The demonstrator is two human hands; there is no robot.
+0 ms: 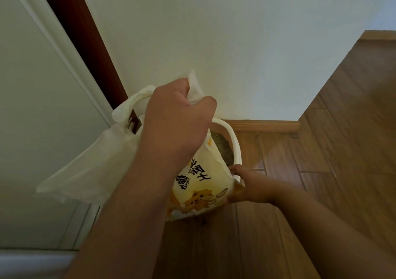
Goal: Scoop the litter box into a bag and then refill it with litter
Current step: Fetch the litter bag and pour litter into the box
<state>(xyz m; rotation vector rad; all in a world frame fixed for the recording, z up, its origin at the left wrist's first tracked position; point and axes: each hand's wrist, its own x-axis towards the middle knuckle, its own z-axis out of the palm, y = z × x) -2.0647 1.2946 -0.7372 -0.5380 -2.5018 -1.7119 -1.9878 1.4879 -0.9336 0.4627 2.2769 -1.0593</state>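
Gripping litter bag (203, 184), both hands.

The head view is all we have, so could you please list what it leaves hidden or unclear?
- Litter box: mostly hidden behind the litter bag and left hand; only a rim and a patch of litter show.
- Litter bag opening: covered by the left hand.
- Right hand fingers: partly behind the bag.
- White plastic bag: contents not visible.

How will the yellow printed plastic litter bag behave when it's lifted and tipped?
Probably floppy: the yellow printed plastic litter bag creases where the left hand grips its top. Likely heavy: the right hand supports its bulging bottom. It may sag or slump over the white litter box.
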